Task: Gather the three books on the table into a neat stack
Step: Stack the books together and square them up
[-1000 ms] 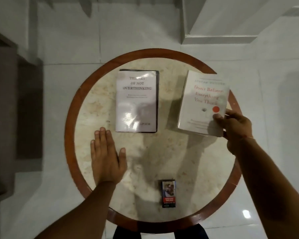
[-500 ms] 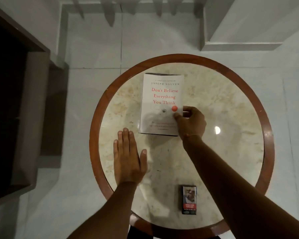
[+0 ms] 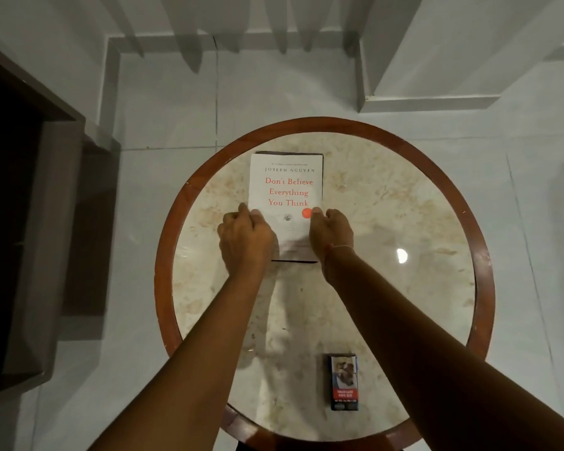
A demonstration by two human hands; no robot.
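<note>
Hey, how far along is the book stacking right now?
Nearly done. The white book lies on top of a stack, a darker book's edge showing beneath it. The left hand and right hand press its sides, squaring it. I can't count the books underneath. What's left is letting go.

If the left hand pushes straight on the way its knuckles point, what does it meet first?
The left hand is already against the left edge of the white book topping the stack; beyond its knuckles lies bare marble, then the table's wooden rim. Depth is uncertain.
</note>
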